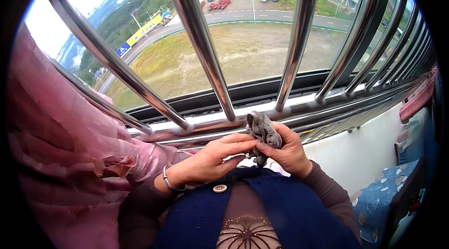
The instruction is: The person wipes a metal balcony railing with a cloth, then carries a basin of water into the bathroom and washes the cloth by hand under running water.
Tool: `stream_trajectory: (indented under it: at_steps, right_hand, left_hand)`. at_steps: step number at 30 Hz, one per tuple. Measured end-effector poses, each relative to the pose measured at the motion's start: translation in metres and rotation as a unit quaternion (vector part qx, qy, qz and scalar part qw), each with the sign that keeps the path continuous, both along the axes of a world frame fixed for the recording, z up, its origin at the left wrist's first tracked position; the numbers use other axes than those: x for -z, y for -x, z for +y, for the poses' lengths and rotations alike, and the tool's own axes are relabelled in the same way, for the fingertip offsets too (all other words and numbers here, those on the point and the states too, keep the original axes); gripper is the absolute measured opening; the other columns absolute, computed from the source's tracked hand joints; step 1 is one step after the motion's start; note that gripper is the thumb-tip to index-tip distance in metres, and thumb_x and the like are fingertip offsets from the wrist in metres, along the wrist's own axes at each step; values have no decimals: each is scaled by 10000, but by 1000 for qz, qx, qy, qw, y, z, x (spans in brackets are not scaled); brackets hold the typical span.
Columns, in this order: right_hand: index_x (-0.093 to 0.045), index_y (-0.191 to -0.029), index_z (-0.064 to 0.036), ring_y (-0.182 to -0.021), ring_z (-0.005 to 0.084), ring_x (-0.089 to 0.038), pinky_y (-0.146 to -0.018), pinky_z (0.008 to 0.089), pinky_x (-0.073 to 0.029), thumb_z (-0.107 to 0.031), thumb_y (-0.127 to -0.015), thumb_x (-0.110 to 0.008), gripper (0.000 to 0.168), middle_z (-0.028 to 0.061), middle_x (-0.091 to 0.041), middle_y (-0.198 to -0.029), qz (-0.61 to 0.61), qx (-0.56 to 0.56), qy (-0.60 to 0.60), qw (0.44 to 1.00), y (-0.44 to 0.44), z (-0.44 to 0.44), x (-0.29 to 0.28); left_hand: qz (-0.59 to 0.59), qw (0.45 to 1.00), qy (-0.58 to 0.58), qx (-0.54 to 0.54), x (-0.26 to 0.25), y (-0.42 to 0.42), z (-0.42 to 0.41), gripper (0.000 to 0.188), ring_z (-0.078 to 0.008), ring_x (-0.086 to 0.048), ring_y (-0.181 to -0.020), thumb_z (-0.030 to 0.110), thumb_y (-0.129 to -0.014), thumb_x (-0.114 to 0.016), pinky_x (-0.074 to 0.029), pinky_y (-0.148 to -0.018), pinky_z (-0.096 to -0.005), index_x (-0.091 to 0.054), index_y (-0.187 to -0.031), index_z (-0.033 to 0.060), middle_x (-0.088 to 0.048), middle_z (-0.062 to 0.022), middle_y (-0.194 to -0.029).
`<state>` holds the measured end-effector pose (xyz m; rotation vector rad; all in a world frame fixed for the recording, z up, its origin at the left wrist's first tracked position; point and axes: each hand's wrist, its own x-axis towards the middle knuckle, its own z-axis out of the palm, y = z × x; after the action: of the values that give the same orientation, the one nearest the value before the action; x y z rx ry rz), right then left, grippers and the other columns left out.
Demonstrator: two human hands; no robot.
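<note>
A crumpled grey cloth (263, 133) is bunched up in front of my chest, close to the lower rail of a metal window guard (242, 122). My right hand (289, 149) grips the cloth from the right, thumb on its near side. My left hand (221, 156), a metal bracelet on its wrist, lies against the cloth's left side with fingers extended; whether those fingers pinch any of it cannot be told. The cloth's lower end hangs below the hands.
Upright polished bars (200, 42) stand before me, with a window and a road beyond. A pink sheer curtain (70, 126) hangs at the left. At the right are a white wall (354, 154) and blue patterned fabric (382, 193) beside a dark panel.
</note>
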<state>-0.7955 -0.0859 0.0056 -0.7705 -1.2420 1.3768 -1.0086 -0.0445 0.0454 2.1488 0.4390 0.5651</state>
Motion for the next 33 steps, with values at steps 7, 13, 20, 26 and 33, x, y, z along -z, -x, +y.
stream_trajectory:
  at_steps: [7,13,20,26,33]
  right_hand:
    - [-460,-1198,13,-864,104,-574,-778,237,-476,-16,-871,-602,357,51,-588,-992,-35,183,-68,980,36,48,-39]
    - [-532,-1147,22,-837,205,-568,-761,299,-463,16,-821,-587,331,97,-548,-913,-285,18,-225,932,38,116,-34]
    - [-594,-1084,-120,-744,317,-629,-630,395,-497,-68,-747,-607,341,125,-584,-788,-628,-47,-353,692,60,159,-26]
    - [-609,-920,-124,-689,318,-642,-601,426,-504,-121,-766,-572,159,131,-586,-718,-696,-73,-267,662,72,159,-40]
    - [-671,-789,-122,-697,271,-673,-548,374,-511,-178,-776,-575,112,111,-665,-743,-813,13,-226,537,35,139,-42]
  left_hand:
    - [-60,965,11,-253,-27,93,8,262,-146,-594,-742,-147,-751,-425,-489,-681,-239,-639,-854,-37,-610,-85,-836]
    - [15,901,-151,-407,-18,119,32,155,-247,-601,-823,-62,-846,-506,-475,-754,-303,-602,-963,-28,-597,-133,-871]
    - [74,873,-266,-402,8,99,77,239,-323,-579,-830,16,-827,-590,-464,-736,-370,-617,-1064,23,-586,-158,-908]
    - [231,843,-246,-418,38,107,95,238,-333,-580,-804,82,-827,-622,-462,-683,-393,-621,-1064,61,-584,-141,-850]
    - [276,818,-282,-418,37,115,95,162,-312,-582,-784,137,-834,-613,-472,-666,-392,-641,-985,86,-582,-101,-832]
